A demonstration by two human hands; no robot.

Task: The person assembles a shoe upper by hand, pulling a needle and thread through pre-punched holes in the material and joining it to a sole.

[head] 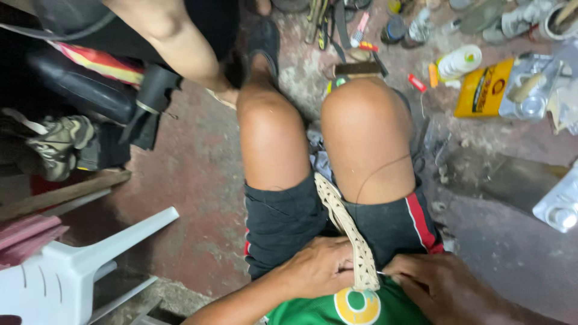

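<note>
A: What is being worked on?

B: A cream woven strap [349,232] on the lap, its long axis running from the fingers away toward the knees.

A: And the hands?

B: The left hand [319,268] pinches its near end. The right hand [442,283], just beside, pinches something thin like a needle [382,274], hard to make out. That hand is partly cut off.

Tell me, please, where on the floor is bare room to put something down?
Bare floor lies between the left knee and the white plastic chair. Another patch is right of the right knee. Around the yellow can it is crowded.
</note>
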